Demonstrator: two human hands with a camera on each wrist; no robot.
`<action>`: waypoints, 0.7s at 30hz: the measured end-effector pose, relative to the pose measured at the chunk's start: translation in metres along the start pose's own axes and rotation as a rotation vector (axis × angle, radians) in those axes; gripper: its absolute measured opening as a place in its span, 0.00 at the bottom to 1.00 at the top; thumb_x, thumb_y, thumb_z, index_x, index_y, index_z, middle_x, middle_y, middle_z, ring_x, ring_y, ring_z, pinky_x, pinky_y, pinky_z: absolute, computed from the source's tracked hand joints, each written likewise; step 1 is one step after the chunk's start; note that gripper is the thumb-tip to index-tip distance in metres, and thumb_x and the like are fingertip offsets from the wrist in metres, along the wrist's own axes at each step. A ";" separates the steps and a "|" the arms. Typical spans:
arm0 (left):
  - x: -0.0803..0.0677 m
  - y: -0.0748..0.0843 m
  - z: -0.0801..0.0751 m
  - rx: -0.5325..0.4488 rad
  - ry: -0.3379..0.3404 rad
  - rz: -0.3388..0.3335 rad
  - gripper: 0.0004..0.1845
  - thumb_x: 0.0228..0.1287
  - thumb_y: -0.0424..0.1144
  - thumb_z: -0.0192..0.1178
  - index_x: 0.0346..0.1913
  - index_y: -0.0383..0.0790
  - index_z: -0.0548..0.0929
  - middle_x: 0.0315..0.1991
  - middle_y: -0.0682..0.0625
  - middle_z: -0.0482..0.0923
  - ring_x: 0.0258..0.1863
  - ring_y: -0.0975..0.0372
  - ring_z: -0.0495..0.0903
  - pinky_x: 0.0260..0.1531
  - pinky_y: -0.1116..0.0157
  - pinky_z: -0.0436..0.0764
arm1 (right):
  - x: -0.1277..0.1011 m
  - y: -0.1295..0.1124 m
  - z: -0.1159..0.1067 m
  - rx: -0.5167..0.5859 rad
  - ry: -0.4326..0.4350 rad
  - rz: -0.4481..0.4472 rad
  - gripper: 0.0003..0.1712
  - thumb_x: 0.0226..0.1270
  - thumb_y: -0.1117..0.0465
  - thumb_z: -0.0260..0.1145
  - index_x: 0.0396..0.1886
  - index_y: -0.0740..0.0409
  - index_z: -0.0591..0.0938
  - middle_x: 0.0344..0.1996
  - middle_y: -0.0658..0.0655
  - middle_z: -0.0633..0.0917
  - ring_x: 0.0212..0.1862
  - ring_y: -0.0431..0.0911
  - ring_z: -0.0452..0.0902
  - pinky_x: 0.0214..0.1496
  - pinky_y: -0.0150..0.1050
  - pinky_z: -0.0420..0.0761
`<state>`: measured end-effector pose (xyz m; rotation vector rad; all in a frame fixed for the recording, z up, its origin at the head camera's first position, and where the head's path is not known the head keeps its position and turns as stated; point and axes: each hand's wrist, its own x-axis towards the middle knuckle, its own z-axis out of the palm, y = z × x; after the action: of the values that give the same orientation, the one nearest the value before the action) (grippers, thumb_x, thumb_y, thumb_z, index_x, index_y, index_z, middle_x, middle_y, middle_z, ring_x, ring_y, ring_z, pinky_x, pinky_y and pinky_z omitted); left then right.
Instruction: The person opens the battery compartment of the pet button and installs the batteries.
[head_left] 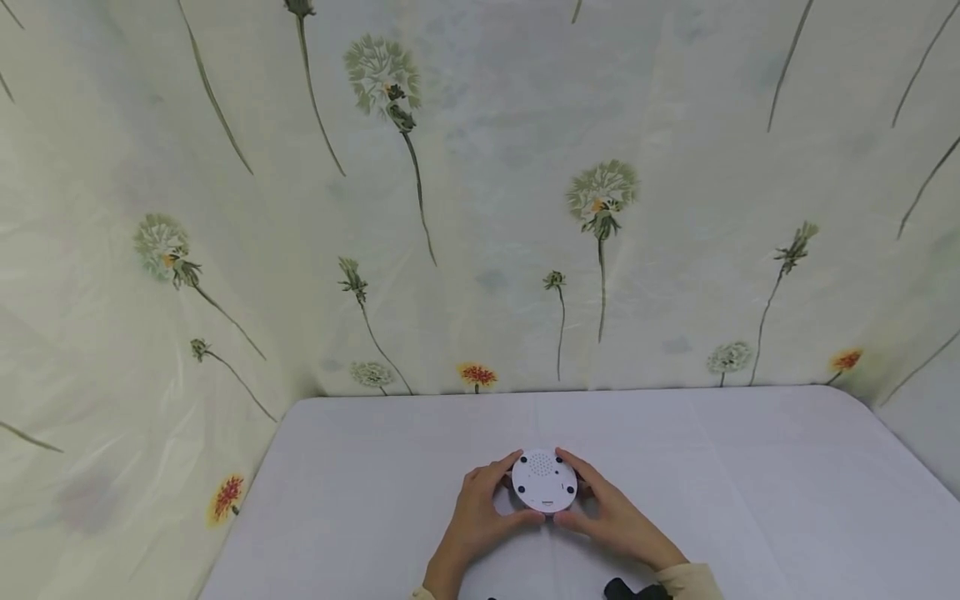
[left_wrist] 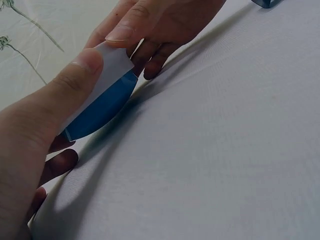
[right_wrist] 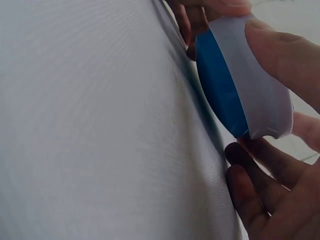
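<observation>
A small round white device [head_left: 544, 481] is held between both hands just above the white tabletop. Its upward face shows a grille of small holes and several dark round dots, perhaps feet. In the left wrist view its white side [left_wrist: 112, 65] meets a glossy blue lower part; the same blue part [right_wrist: 217, 82] shows in the right wrist view. My left hand [head_left: 480, 512] grips the left rim between thumb and fingers. On the opposite rim, my right hand [head_left: 611, 512] pinches it the same way. The thumbs nearly meet at the near edge.
A white cloth [head_left: 375, 467] covers the table. Behind and to the left hangs a pale curtain [head_left: 487, 208] printed with dandelions and orange flowers. By the right sleeve [head_left: 688, 581] there is a black object [head_left: 633, 590], cut off by the frame's bottom edge.
</observation>
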<state>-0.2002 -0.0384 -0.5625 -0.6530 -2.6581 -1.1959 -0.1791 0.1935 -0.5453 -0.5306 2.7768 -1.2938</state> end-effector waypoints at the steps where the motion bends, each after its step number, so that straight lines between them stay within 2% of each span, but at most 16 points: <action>1: 0.000 0.000 0.000 -0.003 -0.001 0.000 0.47 0.41 0.70 0.63 0.68 0.60 0.66 0.50 0.65 0.78 0.41 0.71 0.74 0.58 0.55 0.66 | 0.000 0.000 0.000 0.001 0.009 -0.010 0.48 0.53 0.39 0.69 0.72 0.36 0.58 0.68 0.47 0.67 0.58 0.37 0.70 0.56 0.35 0.73; 4: 0.000 0.000 -0.001 -0.006 0.001 0.004 0.46 0.43 0.70 0.63 0.67 0.58 0.67 0.49 0.65 0.78 0.41 0.71 0.74 0.58 0.55 0.66 | 0.001 -0.001 0.000 0.010 0.034 -0.018 0.46 0.53 0.39 0.69 0.71 0.38 0.61 0.67 0.46 0.69 0.57 0.36 0.70 0.55 0.34 0.74; 7: 0.000 0.001 -0.001 -0.020 0.004 0.009 0.45 0.45 0.69 0.63 0.67 0.55 0.67 0.46 0.64 0.78 0.41 0.70 0.74 0.57 0.54 0.66 | 0.002 -0.003 -0.001 0.022 0.043 0.009 0.44 0.53 0.39 0.69 0.70 0.38 0.63 0.66 0.45 0.70 0.54 0.35 0.72 0.54 0.34 0.74; 13: -0.001 0.002 -0.004 -0.064 0.015 0.033 0.47 0.43 0.66 0.66 0.68 0.53 0.66 0.47 0.63 0.76 0.44 0.69 0.74 0.56 0.55 0.68 | 0.003 -0.005 -0.003 0.057 0.031 0.058 0.35 0.63 0.44 0.63 0.69 0.42 0.66 0.64 0.53 0.73 0.45 0.36 0.77 0.50 0.34 0.76; 17: 0.001 0.000 -0.003 -0.128 0.029 0.117 0.47 0.42 0.61 0.70 0.69 0.57 0.63 0.57 0.60 0.71 0.50 0.68 0.73 0.55 0.61 0.73 | 0.004 -0.004 -0.005 0.105 0.033 0.065 0.30 0.67 0.48 0.60 0.68 0.45 0.68 0.62 0.55 0.75 0.46 0.37 0.77 0.47 0.32 0.76; 19: 0.002 -0.002 -0.003 -0.148 0.037 0.163 0.47 0.42 0.60 0.71 0.68 0.59 0.63 0.61 0.60 0.67 0.56 0.68 0.71 0.57 0.63 0.74 | 0.005 -0.004 -0.005 0.110 0.040 0.058 0.27 0.68 0.49 0.59 0.66 0.47 0.71 0.61 0.54 0.76 0.49 0.38 0.77 0.50 0.32 0.76; 21: 0.004 -0.003 -0.002 -0.148 0.054 0.214 0.46 0.41 0.58 0.72 0.67 0.57 0.65 0.63 0.62 0.66 0.61 0.67 0.69 0.60 0.64 0.72 | 0.006 -0.004 -0.006 0.118 0.040 0.074 0.24 0.70 0.49 0.56 0.64 0.47 0.72 0.61 0.54 0.77 0.55 0.42 0.75 0.54 0.35 0.75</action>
<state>-0.2048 -0.0407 -0.5619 -0.8890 -2.4004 -1.3353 -0.1847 0.1933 -0.5377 -0.3965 2.7012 -1.4554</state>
